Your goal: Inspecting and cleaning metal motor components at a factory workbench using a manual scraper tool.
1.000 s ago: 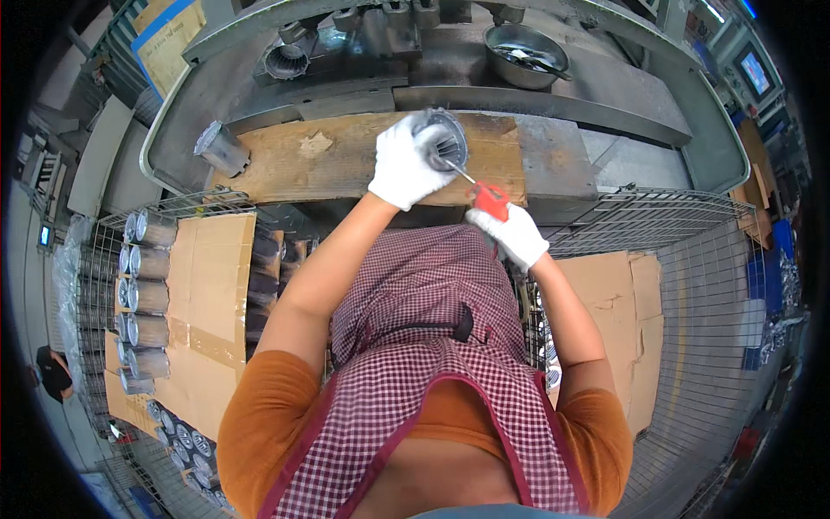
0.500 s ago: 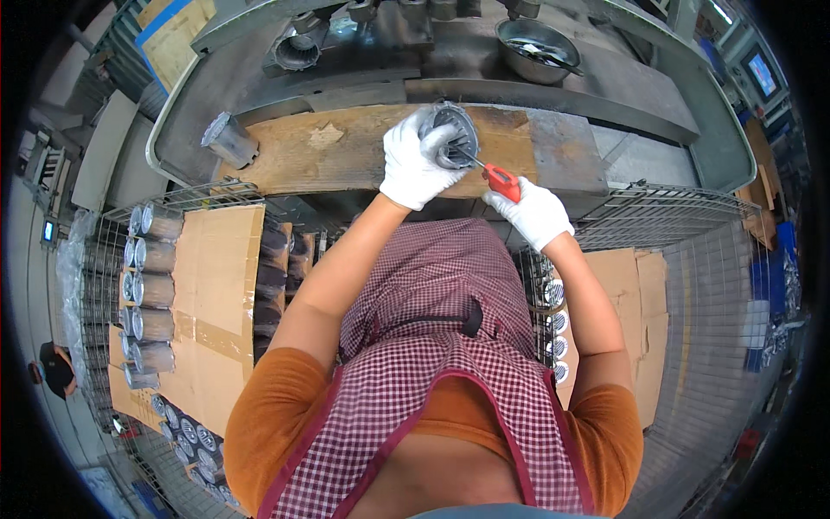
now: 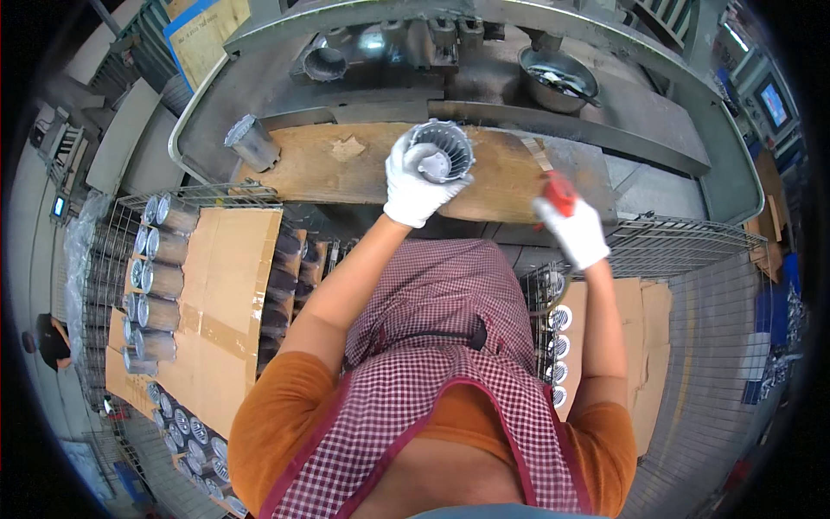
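Brown bench (image 3: 320,177) lies below my left fingers (image 3: 451,189), gripping a ribbed cup (image 3: 451,147). My right fingers (image 3: 546,210) clasp a red tool (image 3: 560,192).

One head-worn fisheye view looks steeply down past the apron (image 3: 432,381) toward the counter (image 3: 320,177). It takes in the left hand (image 3: 408,190) and right hand (image 3: 577,233) from close above.

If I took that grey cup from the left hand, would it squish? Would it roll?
Probably no squishing: the cup looks like metal with ribs inside, so it should feel stiff. It's round, so laid on its side on the board it might roll. It's hollow, so it's likely lighter than a solid lump that big.
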Demonstrator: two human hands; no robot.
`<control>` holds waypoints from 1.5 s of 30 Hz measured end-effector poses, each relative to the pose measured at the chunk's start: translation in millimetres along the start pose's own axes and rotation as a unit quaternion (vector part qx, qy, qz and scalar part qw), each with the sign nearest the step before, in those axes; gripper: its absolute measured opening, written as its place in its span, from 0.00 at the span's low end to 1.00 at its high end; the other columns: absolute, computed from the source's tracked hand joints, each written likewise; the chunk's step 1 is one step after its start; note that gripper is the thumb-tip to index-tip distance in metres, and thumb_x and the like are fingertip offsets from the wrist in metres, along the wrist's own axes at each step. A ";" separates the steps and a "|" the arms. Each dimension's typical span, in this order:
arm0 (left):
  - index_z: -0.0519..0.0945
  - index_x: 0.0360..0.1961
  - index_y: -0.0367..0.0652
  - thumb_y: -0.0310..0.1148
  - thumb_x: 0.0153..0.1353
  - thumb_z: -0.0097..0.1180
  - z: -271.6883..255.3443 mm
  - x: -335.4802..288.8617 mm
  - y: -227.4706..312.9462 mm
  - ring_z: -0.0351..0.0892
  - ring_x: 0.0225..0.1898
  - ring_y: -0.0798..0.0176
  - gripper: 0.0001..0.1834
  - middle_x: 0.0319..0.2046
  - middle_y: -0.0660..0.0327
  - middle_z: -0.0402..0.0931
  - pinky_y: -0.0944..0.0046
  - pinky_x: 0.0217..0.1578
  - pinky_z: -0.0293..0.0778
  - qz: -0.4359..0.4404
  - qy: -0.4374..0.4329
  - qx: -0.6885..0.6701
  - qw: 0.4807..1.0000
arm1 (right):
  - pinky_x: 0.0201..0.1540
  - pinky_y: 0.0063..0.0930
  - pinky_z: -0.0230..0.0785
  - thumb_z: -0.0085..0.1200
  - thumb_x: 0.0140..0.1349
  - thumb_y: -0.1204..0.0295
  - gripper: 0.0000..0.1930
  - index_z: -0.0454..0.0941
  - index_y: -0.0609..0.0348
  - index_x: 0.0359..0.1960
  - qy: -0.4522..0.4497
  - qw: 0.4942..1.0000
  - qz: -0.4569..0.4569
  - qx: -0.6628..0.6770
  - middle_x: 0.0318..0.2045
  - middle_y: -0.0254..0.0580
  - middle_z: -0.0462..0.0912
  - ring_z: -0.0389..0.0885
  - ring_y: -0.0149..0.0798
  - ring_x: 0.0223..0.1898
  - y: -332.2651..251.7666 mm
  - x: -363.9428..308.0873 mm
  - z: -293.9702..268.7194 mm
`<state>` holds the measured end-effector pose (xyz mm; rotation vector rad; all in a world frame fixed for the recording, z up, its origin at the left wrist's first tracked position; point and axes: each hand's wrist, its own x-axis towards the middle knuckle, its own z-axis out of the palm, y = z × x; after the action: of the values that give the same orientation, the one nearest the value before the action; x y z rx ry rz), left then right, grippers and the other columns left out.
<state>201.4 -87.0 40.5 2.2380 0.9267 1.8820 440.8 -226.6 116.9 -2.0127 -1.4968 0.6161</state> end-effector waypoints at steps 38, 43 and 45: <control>0.60 0.66 0.37 0.38 0.53 0.62 -47.6 28.1 -47.2 0.69 0.57 0.51 0.40 0.58 0.47 0.66 0.54 0.57 0.66 -0.225 -0.197 -0.034 0.954 | 0.35 0.45 0.73 0.43 0.65 0.50 0.24 0.81 0.53 0.21 0.394 0.899 0.082 -0.171 0.23 0.48 0.82 0.82 0.52 0.28 128.3 52.6 -65.2; 0.68 0.63 0.46 0.51 0.63 0.52 -92.7 37.8 -105.6 0.71 0.57 0.46 0.31 0.58 0.47 0.69 0.49 0.55 0.67 -0.247 -0.110 0.353 0.896 | 0.37 0.47 0.73 0.44 0.63 0.51 0.21 0.82 0.52 0.27 0.392 0.897 0.094 -0.182 0.25 0.49 0.83 0.83 0.54 0.30 138.4 62.2 -53.2; 0.70 0.61 0.46 0.59 0.60 0.50 -97.1 17.4 -117.1 0.72 0.56 0.45 0.35 0.57 0.48 0.71 0.46 0.53 0.70 -0.233 -0.180 0.482 0.825 | 0.38 0.47 0.73 0.43 0.63 0.51 0.21 0.81 0.52 0.28 0.371 0.900 0.100 -0.204 0.29 0.49 0.83 0.83 0.53 0.33 144.5 68.1 -51.0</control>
<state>67.3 -13.8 29.9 2.2518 2.4194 0.7531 595.0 -202.1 55.7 -2.3383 -0.9959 -0.4227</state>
